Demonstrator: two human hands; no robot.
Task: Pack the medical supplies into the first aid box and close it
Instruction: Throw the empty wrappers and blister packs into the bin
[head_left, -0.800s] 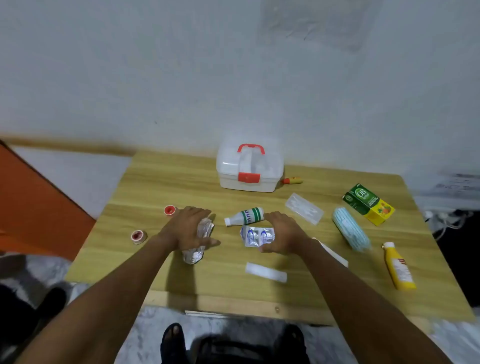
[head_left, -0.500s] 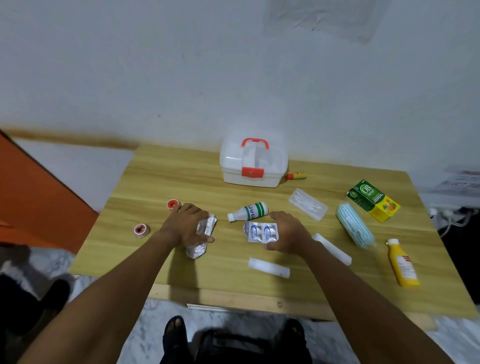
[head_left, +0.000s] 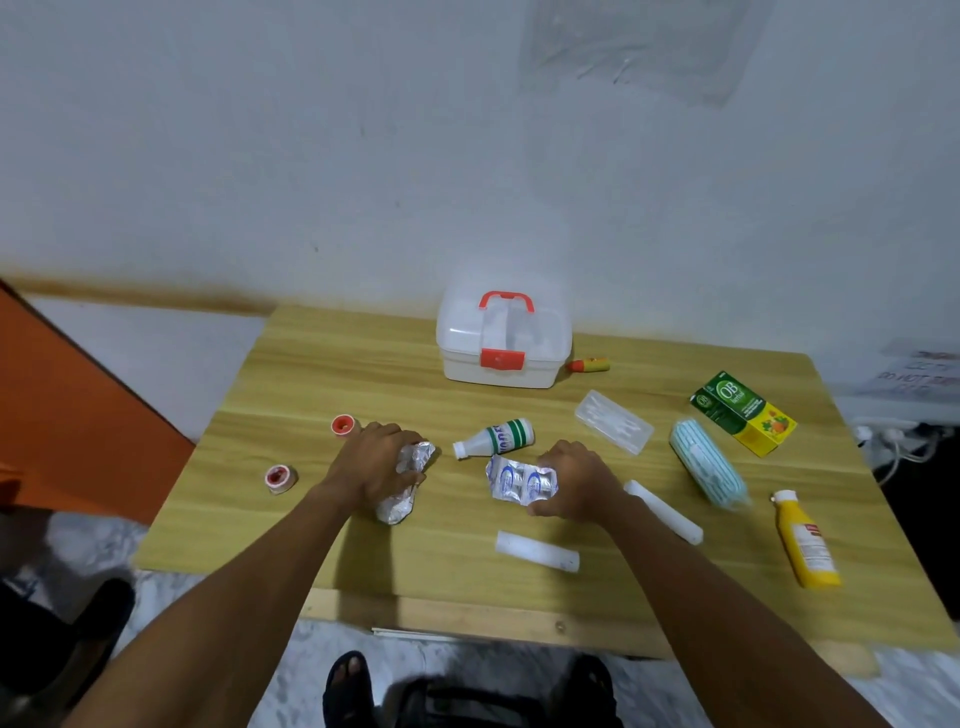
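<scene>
The white first aid box (head_left: 503, 345) with a red handle and latch stands closed at the back of the wooden table (head_left: 322, 374). My left hand (head_left: 376, 462) grips a crumpled silver foil pack (head_left: 402, 488) on the table. My right hand (head_left: 574, 480) holds a silver blister strip (head_left: 519, 479) by its right end, slightly raised. A small white bottle with a green label (head_left: 496, 438) lies between my hands, a little further back.
Two red-cored tape rolls (head_left: 343, 425) (head_left: 280, 477) lie at the left. At the right: a clear packet (head_left: 614, 428), blue face masks (head_left: 706, 467), a green-yellow carton (head_left: 743, 413), a yellow bottle (head_left: 805, 540), two white rolls (head_left: 537, 551) (head_left: 665, 512). An orange tube (head_left: 587, 365) lies beside the box.
Both hands have closed on their items: the left on the foil pack, the right on the blister strip, which has tilted and lifted a little. The camera has tilted slightly.
</scene>
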